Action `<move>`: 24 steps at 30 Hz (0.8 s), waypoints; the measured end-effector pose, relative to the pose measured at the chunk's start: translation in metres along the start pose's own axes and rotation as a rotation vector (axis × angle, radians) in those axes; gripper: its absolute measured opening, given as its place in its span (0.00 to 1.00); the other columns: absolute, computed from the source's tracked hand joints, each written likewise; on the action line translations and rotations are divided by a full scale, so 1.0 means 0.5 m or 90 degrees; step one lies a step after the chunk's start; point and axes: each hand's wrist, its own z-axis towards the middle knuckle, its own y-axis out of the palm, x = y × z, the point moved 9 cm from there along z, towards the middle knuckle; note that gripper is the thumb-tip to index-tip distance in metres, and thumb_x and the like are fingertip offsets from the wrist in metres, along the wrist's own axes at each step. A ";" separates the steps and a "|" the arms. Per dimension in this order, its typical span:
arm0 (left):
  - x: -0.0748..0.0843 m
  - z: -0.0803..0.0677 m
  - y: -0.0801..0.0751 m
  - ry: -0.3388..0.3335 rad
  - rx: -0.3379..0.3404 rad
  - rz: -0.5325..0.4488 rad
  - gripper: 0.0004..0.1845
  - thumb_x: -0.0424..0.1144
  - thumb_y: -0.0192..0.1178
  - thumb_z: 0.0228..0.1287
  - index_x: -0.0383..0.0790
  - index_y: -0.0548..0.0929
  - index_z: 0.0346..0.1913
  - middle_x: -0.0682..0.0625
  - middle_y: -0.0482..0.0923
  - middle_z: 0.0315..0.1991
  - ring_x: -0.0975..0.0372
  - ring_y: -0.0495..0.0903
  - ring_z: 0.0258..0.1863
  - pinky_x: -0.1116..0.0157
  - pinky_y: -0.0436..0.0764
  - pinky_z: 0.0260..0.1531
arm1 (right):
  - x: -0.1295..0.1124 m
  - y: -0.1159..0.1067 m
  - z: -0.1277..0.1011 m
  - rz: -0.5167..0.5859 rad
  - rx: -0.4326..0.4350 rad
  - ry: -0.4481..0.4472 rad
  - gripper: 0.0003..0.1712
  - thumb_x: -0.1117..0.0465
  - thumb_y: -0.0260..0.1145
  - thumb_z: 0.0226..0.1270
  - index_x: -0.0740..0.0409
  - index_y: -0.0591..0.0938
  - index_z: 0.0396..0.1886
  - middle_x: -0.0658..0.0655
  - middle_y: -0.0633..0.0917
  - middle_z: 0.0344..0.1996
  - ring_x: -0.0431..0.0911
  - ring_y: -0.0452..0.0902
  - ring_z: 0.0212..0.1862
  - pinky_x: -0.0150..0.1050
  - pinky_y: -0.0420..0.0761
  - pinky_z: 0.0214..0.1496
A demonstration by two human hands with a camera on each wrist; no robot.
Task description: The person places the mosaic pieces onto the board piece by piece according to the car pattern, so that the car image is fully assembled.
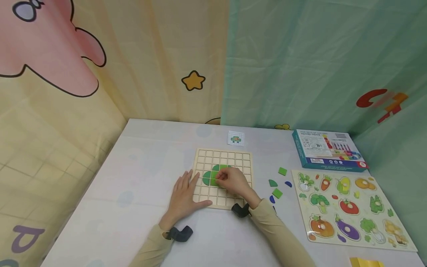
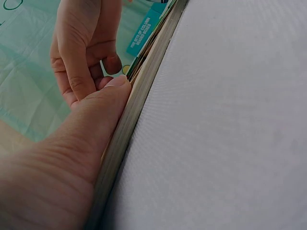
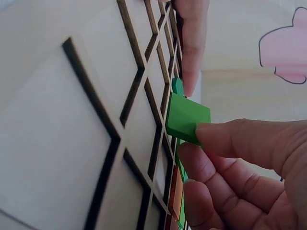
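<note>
A wooden grid board (image 1: 204,154) lies on the table, with several green pieces set in its middle squares. My left hand (image 1: 181,193) rests on the board's left edge, fingers straight and thumb spread along the near edge. Over the middle of the board, my right hand (image 1: 234,181) pinches a green square tile (image 3: 186,117) between thumb and fingers. The tile stands tilted at the grid in the right wrist view, and an orange piece (image 3: 176,190) shows beyond the grid lines. My right hand hides part of the pattern in the head view.
Loose green squares (image 1: 282,171), a green quarter-round piece (image 1: 273,183) and blue half-round pieces (image 1: 288,184) lie right of the board. A small pattern card (image 1: 235,139) lies behind it. Farther right are a box (image 1: 328,150) and a vegetable puzzle board (image 1: 353,230); a yellow object (image 1: 366,262) is at the near edge.
</note>
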 end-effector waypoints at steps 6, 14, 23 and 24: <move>-0.001 0.000 -0.001 0.006 0.008 -0.003 0.57 0.73 0.60 0.46 0.37 0.58 0.72 0.37 0.50 0.72 0.47 0.44 0.72 0.49 0.47 0.67 | -0.003 -0.002 0.002 -0.026 -0.002 -0.003 0.03 0.61 0.71 0.56 0.53 0.84 0.27 0.44 0.80 0.21 0.37 0.73 0.25 0.34 0.74 0.30; -0.003 0.000 0.002 0.000 0.003 -0.005 0.57 0.73 0.60 0.47 0.39 0.57 0.73 0.39 0.49 0.73 0.48 0.44 0.72 0.50 0.46 0.67 | -0.011 0.000 0.005 -0.068 0.003 -0.007 0.03 0.61 0.71 0.57 0.54 0.85 0.26 0.44 0.79 0.19 0.37 0.72 0.24 0.33 0.74 0.27; -0.002 0.000 0.002 -0.001 -0.001 -0.009 0.58 0.71 0.62 0.46 0.39 0.57 0.73 0.39 0.48 0.73 0.49 0.43 0.72 0.51 0.45 0.68 | -0.023 -0.003 0.006 -0.083 0.006 -0.010 0.04 0.63 0.72 0.55 0.55 0.85 0.24 0.45 0.79 0.18 0.37 0.72 0.22 0.32 0.73 0.24; -0.002 0.000 0.001 0.001 0.001 -0.009 0.58 0.71 0.62 0.45 0.38 0.57 0.73 0.38 0.49 0.73 0.48 0.43 0.72 0.51 0.45 0.68 | -0.024 -0.003 0.006 -0.082 0.004 -0.010 0.04 0.63 0.72 0.54 0.55 0.84 0.24 0.45 0.78 0.18 0.37 0.72 0.21 0.32 0.73 0.24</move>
